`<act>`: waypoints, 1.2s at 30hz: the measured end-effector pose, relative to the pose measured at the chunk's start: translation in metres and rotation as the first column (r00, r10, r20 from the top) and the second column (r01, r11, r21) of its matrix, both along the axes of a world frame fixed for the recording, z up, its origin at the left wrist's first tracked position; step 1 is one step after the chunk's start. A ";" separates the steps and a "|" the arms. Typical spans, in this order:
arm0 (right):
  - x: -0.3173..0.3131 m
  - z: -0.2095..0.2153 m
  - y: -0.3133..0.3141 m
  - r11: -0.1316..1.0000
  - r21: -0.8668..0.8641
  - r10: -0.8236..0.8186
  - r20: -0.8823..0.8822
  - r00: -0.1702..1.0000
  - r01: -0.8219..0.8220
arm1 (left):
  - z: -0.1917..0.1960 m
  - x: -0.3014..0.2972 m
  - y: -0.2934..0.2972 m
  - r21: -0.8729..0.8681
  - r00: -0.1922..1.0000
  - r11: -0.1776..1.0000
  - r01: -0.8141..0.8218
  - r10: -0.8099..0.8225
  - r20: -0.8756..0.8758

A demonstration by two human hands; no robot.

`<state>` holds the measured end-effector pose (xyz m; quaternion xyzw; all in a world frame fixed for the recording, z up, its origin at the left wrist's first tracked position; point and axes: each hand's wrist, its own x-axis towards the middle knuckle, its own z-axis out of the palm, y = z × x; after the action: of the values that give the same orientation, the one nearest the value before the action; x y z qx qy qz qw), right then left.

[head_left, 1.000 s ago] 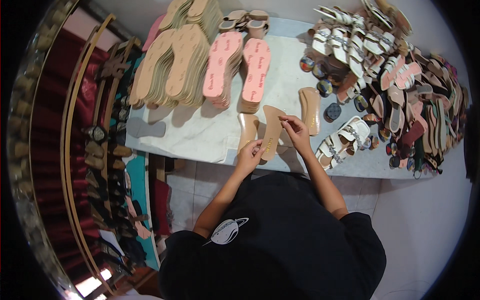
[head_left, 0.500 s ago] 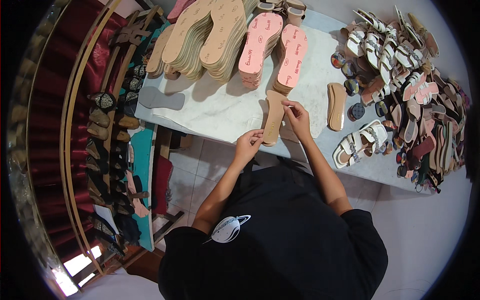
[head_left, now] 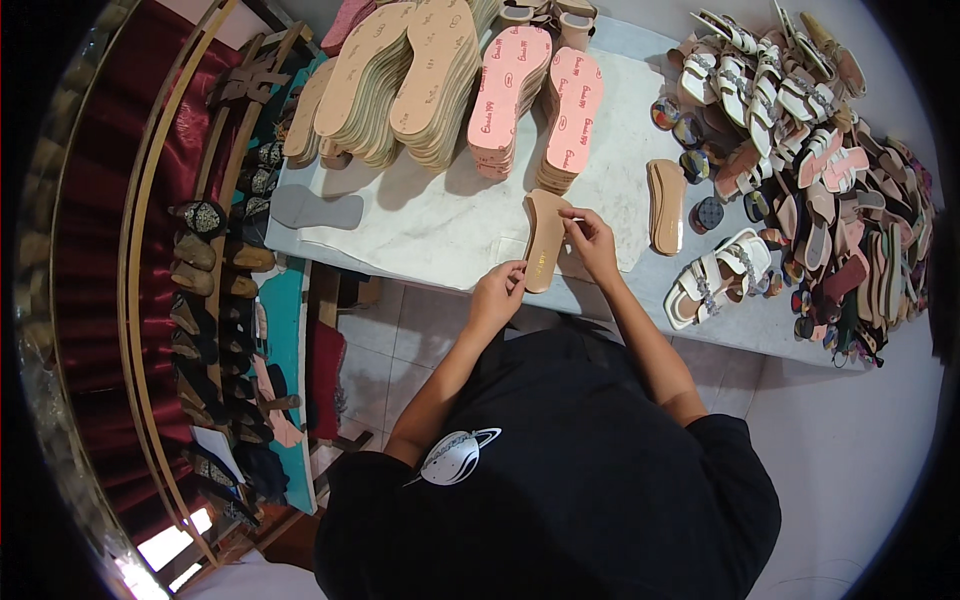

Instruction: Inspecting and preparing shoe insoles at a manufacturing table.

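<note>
A tan insole (head_left: 545,240) with gold lettering at its heel lies between my hands at the table's near edge. My left hand (head_left: 498,292) grips its lower left edge, thumb and fingers closed on it. At its upper right edge, my right hand (head_left: 590,240) pinches the rim between thumb and fingertips. Just beyond it stand two stacks of pink printed insoles, the taller left stack (head_left: 510,85) and the right stack (head_left: 574,110). To the right of my right hand lies a small pile of tan insoles (head_left: 667,205).
Tall stacks of beige insoles (head_left: 435,75) stand at the back left, near a grey foot-shaped piece (head_left: 318,208). White sandals (head_left: 718,278) sit at the right, before a heap of shoes (head_left: 850,220). A shoe rack (head_left: 215,260) runs along the left.
Both hands keep their hold on the tan insole, which has barely moved. The whole view has shifted slightly.
</note>
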<state>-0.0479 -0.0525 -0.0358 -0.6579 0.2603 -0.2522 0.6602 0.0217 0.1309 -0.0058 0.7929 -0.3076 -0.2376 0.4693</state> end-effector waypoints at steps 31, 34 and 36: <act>0.003 -0.002 -0.003 0.926 -0.361 0.055 -0.164 0.985 -0.112 | -0.006 -0.005 -0.006 0.051 0.993 0.998 -0.038 0.031 0.116; 0.003 -0.005 -0.002 0.923 -0.366 0.059 -0.178 0.982 -0.121 | 0.002 -0.005 -0.007 0.054 0.993 0.998 -0.031 0.025 0.119; 0.005 -0.008 -0.003 0.915 -0.382 0.066 -0.173 0.983 -0.129 | -0.001 -0.005 -0.005 0.060 0.987 0.998 0.002 -0.012 0.161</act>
<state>-0.0430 -0.0556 -0.0437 -0.8063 0.2226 -0.2132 0.5048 0.0168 0.1259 -0.0069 0.8221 -0.3401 -0.1836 0.4181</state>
